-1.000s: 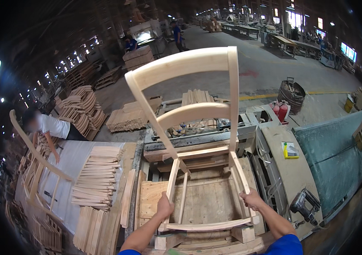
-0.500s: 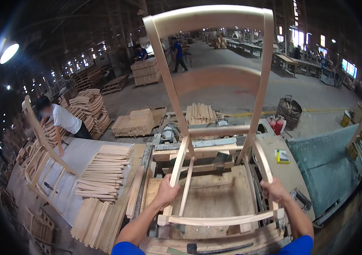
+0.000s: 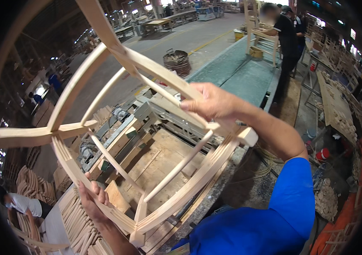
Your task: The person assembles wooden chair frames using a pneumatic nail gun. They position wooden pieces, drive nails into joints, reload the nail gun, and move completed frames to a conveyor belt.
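A bare wooden chair frame (image 3: 191, 185) is held up at a tilt above a workbench, its back posts running off toward the upper left. My right hand (image 3: 210, 102) is closed around one side seat rail, near the corner with the front rail. Around the opposite side rail (image 3: 68, 159) the fingers of my left hand (image 3: 94, 197) are wrapped, lower in the view. Thin round stretchers (image 3: 179, 165) join the legs. Part of the chair back lies outside the view.
Below the chair is a machine bench with a worn wooden board (image 3: 164, 144). Stacked wooden sticks (image 3: 76, 221) lie at lower left, near a person in a white shirt (image 3: 28, 204). A green-topped table (image 3: 232, 68) stands beyond, with a dark-clothed person (image 3: 286, 38) beside it. A rusty drum (image 3: 176, 61) stands behind.
The chair frame has been lifted, turned and tilted, its back swinging toward the upper left. My view has swung to the right. Both hands keep hold of the side rails.
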The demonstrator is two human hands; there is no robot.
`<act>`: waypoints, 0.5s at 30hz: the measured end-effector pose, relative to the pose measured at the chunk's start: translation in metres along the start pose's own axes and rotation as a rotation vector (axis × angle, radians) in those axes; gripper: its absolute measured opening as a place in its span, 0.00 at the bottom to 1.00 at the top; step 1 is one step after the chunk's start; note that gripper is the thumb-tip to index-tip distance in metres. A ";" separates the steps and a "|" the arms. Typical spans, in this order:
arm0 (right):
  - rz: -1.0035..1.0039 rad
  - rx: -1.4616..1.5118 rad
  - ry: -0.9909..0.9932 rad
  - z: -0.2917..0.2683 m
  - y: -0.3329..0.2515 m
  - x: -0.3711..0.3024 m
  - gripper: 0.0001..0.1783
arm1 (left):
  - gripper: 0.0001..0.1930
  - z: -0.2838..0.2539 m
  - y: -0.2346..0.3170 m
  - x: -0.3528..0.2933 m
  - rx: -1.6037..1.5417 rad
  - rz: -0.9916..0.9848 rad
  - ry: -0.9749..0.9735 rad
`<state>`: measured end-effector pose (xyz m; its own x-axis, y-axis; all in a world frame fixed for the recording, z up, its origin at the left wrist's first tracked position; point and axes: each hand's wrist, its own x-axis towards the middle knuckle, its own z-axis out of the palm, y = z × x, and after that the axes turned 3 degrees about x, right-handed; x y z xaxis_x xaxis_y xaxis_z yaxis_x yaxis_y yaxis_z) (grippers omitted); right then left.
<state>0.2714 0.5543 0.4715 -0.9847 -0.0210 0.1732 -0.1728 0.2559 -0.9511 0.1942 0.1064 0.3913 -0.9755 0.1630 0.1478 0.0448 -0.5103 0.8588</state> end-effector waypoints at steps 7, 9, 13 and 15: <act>-0.620 -0.526 0.298 -0.186 -0.114 -0.115 0.30 | 0.22 0.124 -0.047 -0.001 -0.322 0.142 -0.375; -0.877 -0.445 0.761 -0.235 -0.114 -0.174 0.27 | 0.21 0.194 -0.066 -0.002 -0.387 0.120 -0.321; -0.711 0.242 0.984 -0.214 0.008 -0.214 0.23 | 0.21 0.292 -0.089 -0.002 -0.292 0.153 -0.281; -0.610 0.313 0.689 -0.169 0.076 -0.198 0.27 | 0.21 0.347 -0.121 0.001 -0.333 0.147 -0.308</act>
<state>0.4577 0.7415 0.4081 -0.5110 0.5311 0.6759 -0.7452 0.1181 -0.6563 0.2625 0.4615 0.4576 -0.8526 0.2857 0.4375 0.0570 -0.7815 0.6213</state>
